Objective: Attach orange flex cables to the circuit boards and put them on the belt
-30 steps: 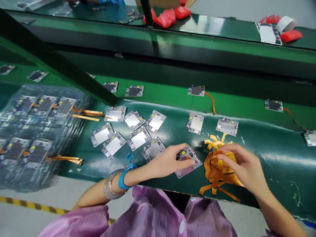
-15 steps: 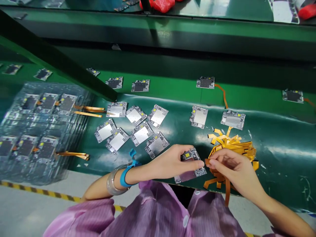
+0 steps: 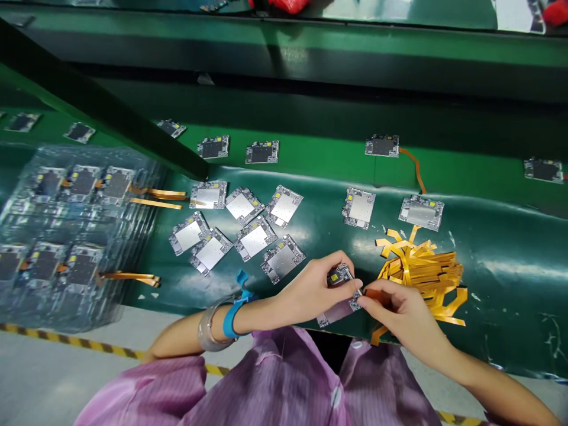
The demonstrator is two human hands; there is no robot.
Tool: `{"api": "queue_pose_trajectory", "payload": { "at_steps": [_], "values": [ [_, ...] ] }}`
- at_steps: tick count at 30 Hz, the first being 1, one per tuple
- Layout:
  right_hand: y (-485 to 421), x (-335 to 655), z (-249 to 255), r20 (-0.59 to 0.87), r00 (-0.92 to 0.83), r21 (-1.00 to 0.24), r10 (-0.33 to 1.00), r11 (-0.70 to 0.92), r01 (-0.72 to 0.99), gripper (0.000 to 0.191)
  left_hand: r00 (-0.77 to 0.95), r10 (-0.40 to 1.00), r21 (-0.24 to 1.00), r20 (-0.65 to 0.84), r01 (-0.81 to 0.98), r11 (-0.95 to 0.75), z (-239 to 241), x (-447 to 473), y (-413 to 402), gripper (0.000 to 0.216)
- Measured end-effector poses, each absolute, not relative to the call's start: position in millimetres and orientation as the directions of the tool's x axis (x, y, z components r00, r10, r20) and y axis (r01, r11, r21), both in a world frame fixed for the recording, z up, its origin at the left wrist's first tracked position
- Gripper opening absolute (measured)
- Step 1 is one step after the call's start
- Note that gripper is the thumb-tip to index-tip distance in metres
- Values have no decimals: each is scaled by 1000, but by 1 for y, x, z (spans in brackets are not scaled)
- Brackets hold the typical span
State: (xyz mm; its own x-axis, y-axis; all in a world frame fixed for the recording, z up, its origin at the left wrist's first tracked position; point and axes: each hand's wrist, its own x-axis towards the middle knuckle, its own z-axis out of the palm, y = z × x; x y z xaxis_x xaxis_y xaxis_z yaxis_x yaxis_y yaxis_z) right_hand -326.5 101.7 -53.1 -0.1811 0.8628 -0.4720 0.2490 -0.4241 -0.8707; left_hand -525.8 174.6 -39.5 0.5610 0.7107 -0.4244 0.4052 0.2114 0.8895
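Note:
A circuit board (image 3: 339,310) with a silver shield plate is gripped near the bench's front edge by my left hand (image 3: 322,287), its thumb lying over the board's upper right part. Pinched in my right hand (image 3: 394,307) is an orange flex cable (image 3: 376,294), its end at the board's right edge. The fingers hide whether cable and board are joined. Just behind my right hand lies a heap of orange flex cables (image 3: 426,269). Several loose boards, among them one nearby board (image 3: 283,258), lie left of my hands.
Clear plastic trays (image 3: 26,222) at the left hold boards with cables. A green post (image 3: 102,112) slants across the left side. Behind the bench, a green belt (image 3: 319,157) carries spaced boards, one trailing a cable. Two boards, including one silver-plated board (image 3: 421,212), lie behind the heap.
My right hand has moved left, bringing the cable to the board's edge and away from the heap. Boards on the belt have shifted right. The left hand still grips the board.

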Motion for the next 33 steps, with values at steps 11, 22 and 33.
{"api": "queue_pose_trajectory", "payload": {
  "at_steps": [11, 22, 33],
  "values": [
    [93, -336, -56, 152, 24, -866, 988, 122, 485, 22, 553, 704, 879, -446, 417, 230, -37, -527, 161, 24],
    [90, -338, -55, 187, 67, -853, 980, 128, 506, 18, 546, 750, 887, -374, 446, 117, -33, -526, 154, 22],
    [101, -308, -33, -497, -165, -867, 852, -479, 139, 23, 679, 529, 859, -509, 365, 358, -25, -528, 185, 29]
  ]
}}
